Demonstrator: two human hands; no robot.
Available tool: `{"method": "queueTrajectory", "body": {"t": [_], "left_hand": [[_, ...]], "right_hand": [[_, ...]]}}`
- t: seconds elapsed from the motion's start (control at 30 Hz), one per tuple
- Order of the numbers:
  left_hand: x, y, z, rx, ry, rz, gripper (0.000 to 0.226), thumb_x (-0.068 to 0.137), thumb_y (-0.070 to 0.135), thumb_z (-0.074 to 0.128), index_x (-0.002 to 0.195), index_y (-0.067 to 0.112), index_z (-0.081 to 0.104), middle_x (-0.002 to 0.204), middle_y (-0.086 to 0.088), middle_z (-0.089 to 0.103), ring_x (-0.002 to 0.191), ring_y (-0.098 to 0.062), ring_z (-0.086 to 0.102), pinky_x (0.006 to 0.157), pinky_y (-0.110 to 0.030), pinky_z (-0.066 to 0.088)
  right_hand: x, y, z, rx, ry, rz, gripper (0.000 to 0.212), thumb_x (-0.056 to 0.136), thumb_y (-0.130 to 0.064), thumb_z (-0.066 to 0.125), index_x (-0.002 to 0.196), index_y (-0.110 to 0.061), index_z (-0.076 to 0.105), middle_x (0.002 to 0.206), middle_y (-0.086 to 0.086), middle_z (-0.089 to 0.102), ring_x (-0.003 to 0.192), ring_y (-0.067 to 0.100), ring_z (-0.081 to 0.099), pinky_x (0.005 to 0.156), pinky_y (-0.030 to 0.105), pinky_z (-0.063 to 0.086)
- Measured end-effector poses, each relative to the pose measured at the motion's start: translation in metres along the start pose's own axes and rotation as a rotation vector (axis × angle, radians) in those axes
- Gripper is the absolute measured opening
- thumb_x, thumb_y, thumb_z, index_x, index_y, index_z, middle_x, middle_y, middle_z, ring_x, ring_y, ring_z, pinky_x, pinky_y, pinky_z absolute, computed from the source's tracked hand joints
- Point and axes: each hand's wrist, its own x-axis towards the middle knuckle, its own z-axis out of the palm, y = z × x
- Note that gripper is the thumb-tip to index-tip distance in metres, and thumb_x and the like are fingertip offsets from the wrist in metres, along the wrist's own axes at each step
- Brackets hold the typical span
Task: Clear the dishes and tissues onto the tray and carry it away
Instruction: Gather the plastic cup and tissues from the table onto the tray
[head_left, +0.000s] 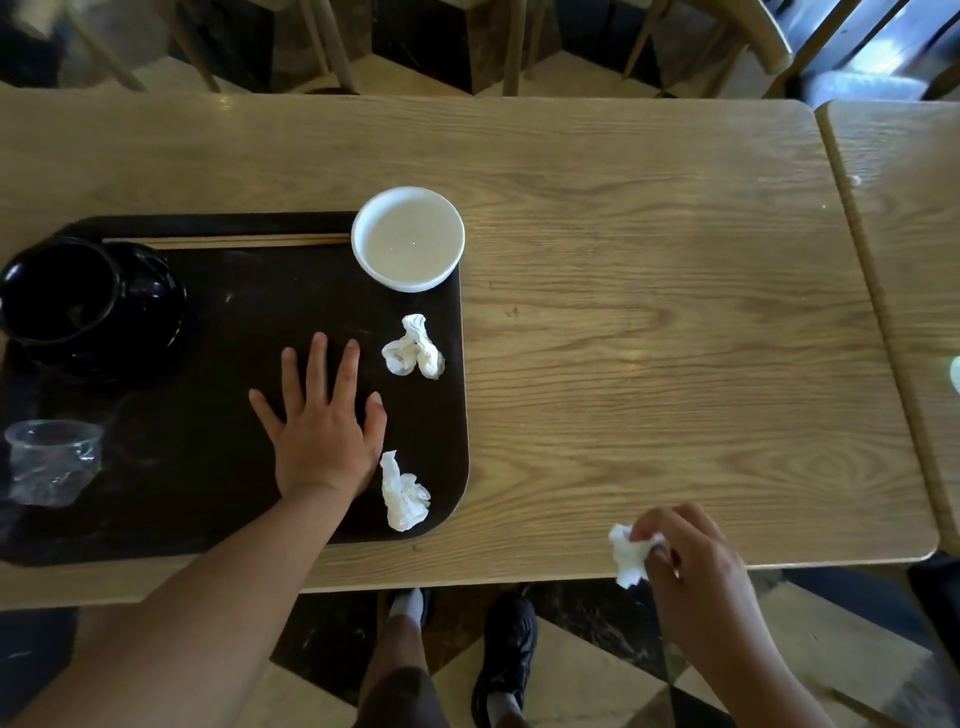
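Right grip (691, 577) pinches crumpled tissue (628, 558) right of tray (234, 322), where left grip (322, 431) rests spread.

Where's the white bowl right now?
Head view, left of centre: the white bowl sits on the far right corner of the tray, at the right end of the chopsticks.

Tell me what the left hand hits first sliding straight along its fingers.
Probably the pair of wooden chopsticks at the far edge of the dark brown tray; the left hand would pass left of the round white bowl.
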Motion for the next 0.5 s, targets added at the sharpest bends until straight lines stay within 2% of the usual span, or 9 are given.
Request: {"method": "queueTrajectory", "body": {"t": [0.1, 0.17, 0.33, 0.5], "left_hand": [[0.0, -0.001, 0.0, 0.0, -0.014, -0.001, 0.062, 0.097, 0.048, 0.032, 0.155, 0.032, 0.016, 0.166, -0.004, 0.011, 0.153, -0.034, 0.002, 0.115, -0.07, 0.008], [0.0, -0.001, -0.001, 0.005, -0.031, 0.002, 0.063, 0.097, 0.049, 0.029, 0.156, 0.033, 0.013, 0.167, -0.004, 0.008, 0.153, -0.034, 0.0, 0.115, -0.07, 0.007], [0.0, -0.003, -0.006, -0.016, -0.071, 0.017, 0.063, 0.098, 0.05, 0.023, 0.157, 0.032, 0.009, 0.167, -0.004, 0.005, 0.153, -0.035, -0.002, 0.115, -0.07, 0.005], [0.0, -0.005, -0.014, -0.045, -0.125, 0.067, 0.063, 0.099, 0.05, 0.023, 0.157, 0.031, 0.011, 0.167, -0.006, 0.007, 0.153, -0.037, 0.001, 0.113, -0.073, 0.006]], "right_hand": [[0.019, -0.031, 0.015, 0.053, 0.03, -0.036, 0.03, 0.08, 0.01, 0.062, 0.083, -0.02, 0.067, 0.093, -0.007, 0.06, 0.076, 0.001, 0.058, 0.06, 0.014, 0.046], [0.031, -0.058, 0.026, 0.091, 0.048, -0.05, 0.029, 0.081, 0.009, 0.06, 0.084, -0.019, 0.067, 0.094, -0.006, 0.06, 0.077, 0.0, 0.057, 0.06, 0.01, 0.045], [0.059, -0.131, 0.053, 0.145, 0.091, -0.153, 0.024, 0.085, 0.005, 0.057, 0.09, -0.016, 0.068, 0.095, -0.004, 0.058, 0.075, 0.004, 0.057, 0.06, 0.023, 0.052], [0.076, -0.179, 0.075, 0.05, 0.089, -0.142, 0.03, 0.088, 0.0, 0.052, 0.104, -0.021, 0.065, 0.097, -0.005, 0.056, 0.071, 0.008, 0.055, 0.06, 0.023, 0.051]]}}
